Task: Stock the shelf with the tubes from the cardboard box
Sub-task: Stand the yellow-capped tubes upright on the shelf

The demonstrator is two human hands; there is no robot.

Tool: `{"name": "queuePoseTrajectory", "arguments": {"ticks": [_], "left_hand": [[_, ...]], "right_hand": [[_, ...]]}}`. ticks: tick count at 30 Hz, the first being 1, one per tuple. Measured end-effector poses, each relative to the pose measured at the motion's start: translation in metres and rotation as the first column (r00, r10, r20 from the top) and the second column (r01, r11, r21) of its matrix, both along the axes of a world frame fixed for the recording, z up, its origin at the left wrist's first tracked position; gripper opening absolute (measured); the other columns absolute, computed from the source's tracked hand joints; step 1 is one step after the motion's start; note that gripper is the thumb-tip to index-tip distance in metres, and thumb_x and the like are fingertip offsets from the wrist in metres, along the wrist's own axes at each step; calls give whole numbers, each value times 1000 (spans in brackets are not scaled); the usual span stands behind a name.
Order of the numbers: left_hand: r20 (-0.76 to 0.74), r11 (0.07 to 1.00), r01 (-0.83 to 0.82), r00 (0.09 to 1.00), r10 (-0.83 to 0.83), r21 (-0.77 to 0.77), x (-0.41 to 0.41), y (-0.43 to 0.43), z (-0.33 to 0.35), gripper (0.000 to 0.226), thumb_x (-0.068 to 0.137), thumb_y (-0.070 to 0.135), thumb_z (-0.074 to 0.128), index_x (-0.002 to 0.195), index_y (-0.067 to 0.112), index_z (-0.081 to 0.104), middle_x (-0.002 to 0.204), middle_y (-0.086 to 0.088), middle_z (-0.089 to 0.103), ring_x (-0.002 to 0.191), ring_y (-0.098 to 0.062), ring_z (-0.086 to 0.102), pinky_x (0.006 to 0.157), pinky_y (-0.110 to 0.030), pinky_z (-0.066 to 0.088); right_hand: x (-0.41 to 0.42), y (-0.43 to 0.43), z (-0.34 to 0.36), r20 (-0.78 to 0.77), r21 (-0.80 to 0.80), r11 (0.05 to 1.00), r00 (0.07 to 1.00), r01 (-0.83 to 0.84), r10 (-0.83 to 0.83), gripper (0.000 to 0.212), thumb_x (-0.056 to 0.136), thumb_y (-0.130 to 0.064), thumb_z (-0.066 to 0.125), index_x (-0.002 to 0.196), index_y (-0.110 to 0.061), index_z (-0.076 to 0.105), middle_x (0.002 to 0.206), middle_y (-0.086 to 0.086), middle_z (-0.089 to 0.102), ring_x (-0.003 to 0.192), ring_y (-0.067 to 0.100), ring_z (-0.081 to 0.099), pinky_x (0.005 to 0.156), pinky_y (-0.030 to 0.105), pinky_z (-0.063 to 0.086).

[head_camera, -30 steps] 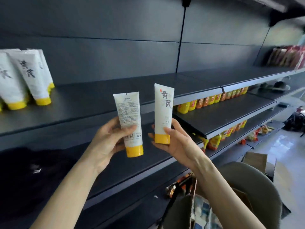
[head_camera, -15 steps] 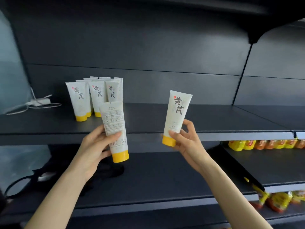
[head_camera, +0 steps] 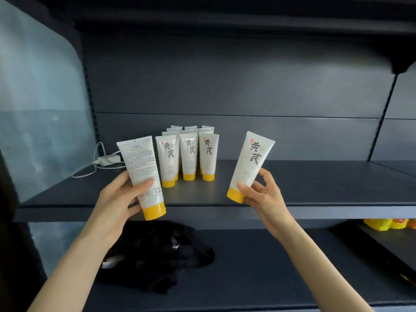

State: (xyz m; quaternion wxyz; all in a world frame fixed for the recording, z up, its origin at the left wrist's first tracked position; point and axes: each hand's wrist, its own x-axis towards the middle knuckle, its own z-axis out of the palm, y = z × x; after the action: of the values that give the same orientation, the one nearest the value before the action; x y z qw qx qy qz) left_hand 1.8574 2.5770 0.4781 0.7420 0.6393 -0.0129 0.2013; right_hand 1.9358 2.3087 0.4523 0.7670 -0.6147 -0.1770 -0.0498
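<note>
I count two hands, left hand (head_camera: 121, 199) and right hand (head_camera: 263, 197), one tube each: left tube (head_camera: 141, 167), right tube (head_camera: 249, 163). Standing cluster (head_camera: 189, 154) centre frame: three in front, about five tops behind, total unclear. One black cloth (head_camera: 162, 255) lower centre, one adapter (head_camera: 110, 159) left.

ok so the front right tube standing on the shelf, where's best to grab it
Probably the upper body of the front right tube, pinched from its open right side. It stands upright on its yellow cap, the middle tube crowds its left, and the shelf to its right is bare.
</note>
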Motion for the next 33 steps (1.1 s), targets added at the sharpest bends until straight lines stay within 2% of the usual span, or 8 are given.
{"name": "queuePoseTrajectory", "arguments": {"ticks": [6,13,18,21,24,27,30,33], "left_hand": [[6,998,60,998,-60,29,14,59,7,39,79,14,64,116,24,63,107,4,71,98,-18,68,77,-38,52],[-4,993,112,994,-112,23,21,94,2,39,75,17,66,113,24,65,106,3,71,99,-18,68,75,-37,52],[1,993,118,993,-118,-5,29,103,-2,41,72,17,66,112,25,65,106,3,72,100,-19,67,74,-34,52],[-2,991,130,991,-130,-22,34,102,-2,44,69,18,69,112,24,65,107,2,71,102,-20,67,75,-35,52],[0,987,161,987,-161,-1,38,101,-3,62,52,32,86,111,26,67,109,2,71,102,-19,67,71,-31,56],[21,985,170,985,-170,-2,42,100,-1,79,33,52,89,106,30,70,110,1,71,100,-17,68,67,-27,57],[34,983,181,983,-181,2,43,96,2,73,39,49,89,106,28,70,108,2,71,99,-16,68,69,-29,57],[36,985,168,985,-167,-28,45,89,5,47,64,23,74,110,23,66,104,3,72,97,-16,68,75,-36,55]], "right_hand": [[25,69,3,32,-102,986,991,130,-128,52,80,-10,74,121,-21,44,105,5,69,95,20,68,74,31,58],[67,120,-4,90,-379,887,965,263,-248,51,80,-14,74,116,-26,41,108,-2,59,96,15,63,80,34,56],[81,139,0,114,-426,853,954,300,-278,54,81,-12,73,122,-22,40,109,-6,53,98,13,58,70,18,50],[85,145,1,126,-475,827,953,302,-276,54,81,-12,73,123,-19,40,113,-4,53,104,16,58,65,14,47],[89,148,1,134,-510,800,948,317,-289,53,82,-14,73,123,-18,40,118,0,54,105,16,57,68,16,48],[92,148,0,131,-524,789,946,320,-297,53,82,-16,72,124,-16,40,123,3,54,108,18,57,74,20,50],[95,147,-1,117,-533,789,951,304,-287,50,82,-17,72,122,-14,41,123,4,54,103,15,55,68,14,47],[97,145,-1,111,-547,786,955,289,-275,49,82,-19,72,120,-15,42,124,3,53,104,16,56,71,17,47]]}}
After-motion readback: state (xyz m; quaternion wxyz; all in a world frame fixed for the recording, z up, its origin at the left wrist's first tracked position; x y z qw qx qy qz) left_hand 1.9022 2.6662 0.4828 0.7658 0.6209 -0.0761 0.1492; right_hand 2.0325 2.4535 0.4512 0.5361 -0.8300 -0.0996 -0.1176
